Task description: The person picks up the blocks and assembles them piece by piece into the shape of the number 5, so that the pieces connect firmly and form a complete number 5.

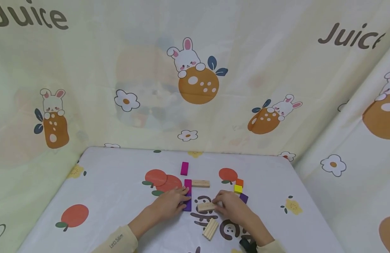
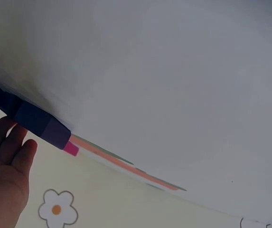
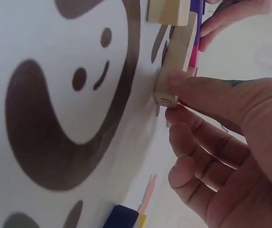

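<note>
Low in the centre of the head view, the right hand (image 1: 232, 206) pinches one end of a plain, pale wooden block (image 1: 205, 207) between thumb and fingers. The block lies nearly sideways in the frame, its free end pointing left towards a purple block (image 1: 187, 205). In the right wrist view its near end bears small dark characters, too blurred to read surely. The left hand (image 1: 167, 204), fingers extended, touches the purple and magenta (image 1: 188, 185) blocks, which form an upright line. "Let's Slim" marks the left sleeve (image 1: 123, 240).
</note>
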The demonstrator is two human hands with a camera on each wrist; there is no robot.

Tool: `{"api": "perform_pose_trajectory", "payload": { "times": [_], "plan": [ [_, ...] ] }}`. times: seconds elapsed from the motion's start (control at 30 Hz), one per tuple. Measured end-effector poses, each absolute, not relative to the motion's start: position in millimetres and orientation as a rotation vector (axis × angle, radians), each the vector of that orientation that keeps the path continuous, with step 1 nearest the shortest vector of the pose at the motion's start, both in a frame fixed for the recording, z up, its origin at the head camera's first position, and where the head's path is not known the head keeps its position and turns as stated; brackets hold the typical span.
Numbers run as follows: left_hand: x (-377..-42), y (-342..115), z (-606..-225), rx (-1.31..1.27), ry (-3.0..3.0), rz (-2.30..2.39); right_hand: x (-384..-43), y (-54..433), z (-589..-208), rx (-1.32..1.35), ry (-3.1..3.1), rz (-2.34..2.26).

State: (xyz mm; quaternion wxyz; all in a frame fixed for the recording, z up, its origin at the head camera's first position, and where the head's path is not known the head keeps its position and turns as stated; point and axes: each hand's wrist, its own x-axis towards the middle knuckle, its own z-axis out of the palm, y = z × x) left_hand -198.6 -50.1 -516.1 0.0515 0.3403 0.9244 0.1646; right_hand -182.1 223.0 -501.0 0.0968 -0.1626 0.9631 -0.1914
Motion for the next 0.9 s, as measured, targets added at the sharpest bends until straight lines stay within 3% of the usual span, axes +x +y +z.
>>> {"api": "perform_pose_trajectory", "payload": {
  "times": [0.57, 0.9],
  "plan": [
    [-200, -50, -519, 1.014, 2.804, 0.506, -186, 213, -505, -0.628, 2.901, -0.538],
    [-199, -51, -515, 1.025, 2.805, 0.492, -188, 209, -508, -0.582, 2.872, -0.568]
  ]
}}
